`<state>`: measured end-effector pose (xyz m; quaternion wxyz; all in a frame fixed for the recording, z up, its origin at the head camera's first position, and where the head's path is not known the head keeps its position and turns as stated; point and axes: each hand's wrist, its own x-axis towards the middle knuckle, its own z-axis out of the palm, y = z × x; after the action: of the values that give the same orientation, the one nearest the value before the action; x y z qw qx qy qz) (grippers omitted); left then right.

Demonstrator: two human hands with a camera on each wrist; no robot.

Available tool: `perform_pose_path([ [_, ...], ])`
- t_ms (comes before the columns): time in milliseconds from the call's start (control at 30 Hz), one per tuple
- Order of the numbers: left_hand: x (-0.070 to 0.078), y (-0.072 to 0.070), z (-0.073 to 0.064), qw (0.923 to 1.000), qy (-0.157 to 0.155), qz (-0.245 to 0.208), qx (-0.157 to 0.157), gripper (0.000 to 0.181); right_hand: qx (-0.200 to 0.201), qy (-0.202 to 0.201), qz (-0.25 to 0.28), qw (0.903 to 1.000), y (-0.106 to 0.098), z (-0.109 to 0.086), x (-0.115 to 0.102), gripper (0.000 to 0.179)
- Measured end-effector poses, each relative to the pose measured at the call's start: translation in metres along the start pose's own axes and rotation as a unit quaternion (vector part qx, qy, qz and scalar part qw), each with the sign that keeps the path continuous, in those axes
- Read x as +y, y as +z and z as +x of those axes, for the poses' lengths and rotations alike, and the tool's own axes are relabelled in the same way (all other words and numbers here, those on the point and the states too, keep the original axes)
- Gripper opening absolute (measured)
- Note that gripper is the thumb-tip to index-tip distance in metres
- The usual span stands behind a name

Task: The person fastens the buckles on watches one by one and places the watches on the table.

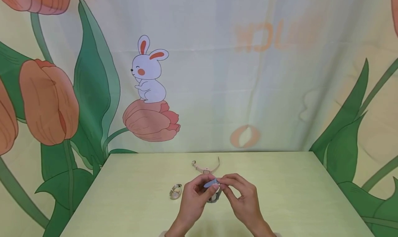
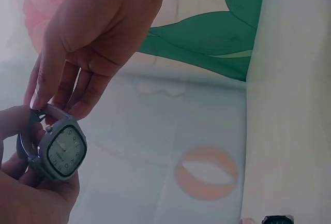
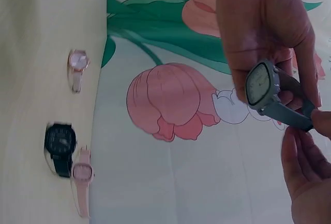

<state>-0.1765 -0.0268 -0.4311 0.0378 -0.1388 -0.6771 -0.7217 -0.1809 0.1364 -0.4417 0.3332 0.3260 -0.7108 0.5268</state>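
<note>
A blue-grey wristwatch with a squarish pale dial is held up between both hands above the table. My left hand grips it around the case and one side of the strap. With thumb and fingertips, my right hand pinches the strap near its fastening end. The strap forms a loop, its dial facing away in the head view. In the right wrist view, the watch case shows beside the left hand, while the right hand touches the strap's lower end. Fingers cover part of the fastening.
On the pale table lie a gold-toned watch at the left and a pink-strapped watch behind the hands. A black watch lies near the pink one. A printed tulip-and-rabbit cloth hangs behind.
</note>
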Motion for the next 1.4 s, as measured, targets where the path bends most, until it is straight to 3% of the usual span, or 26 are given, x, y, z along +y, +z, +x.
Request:
perform_pose_path([
  [200, -0.002, -0.006, 0.001, 0.999, 0.007, 0.041, -0.016, 0.018, -0.007, 0.053, 0.092, 0.9943, -0.002, 0.001, -0.003, 0.028],
  [500, -0.006, -0.024, -0.002, 0.9905, 0.039, 0.123, -0.048, 0.024, 0.001, 0.076, 0.098, 0.9923, -0.008, 0.005, -0.004, 0.026],
  [667, -0.009, -0.033, -0.003, 0.9863, 0.013, 0.152, -0.062, 0.023, 0.008, 0.097, 0.093, 0.9909, -0.009, 0.004, -0.004, 0.03],
  [833, -0.011, -0.037, -0.004, 0.9886, 0.004, 0.14, -0.055, 0.018, 0.003, 0.115, 0.092, 0.9891, -0.009, 0.003, -0.005, 0.032],
  [1133, -0.014, -0.04, -0.003, 0.993, 0.051, 0.104, -0.024, 0.014, -0.048, 0.13, 0.085, 0.9866, -0.008, 0.0, -0.004, 0.03],
  [1400, -0.014, -0.041, -0.002, 0.9916, 0.07, 0.104, -0.031, 0.013, -0.074, 0.149, 0.069, 0.9836, -0.008, -0.001, -0.004, 0.018],
])
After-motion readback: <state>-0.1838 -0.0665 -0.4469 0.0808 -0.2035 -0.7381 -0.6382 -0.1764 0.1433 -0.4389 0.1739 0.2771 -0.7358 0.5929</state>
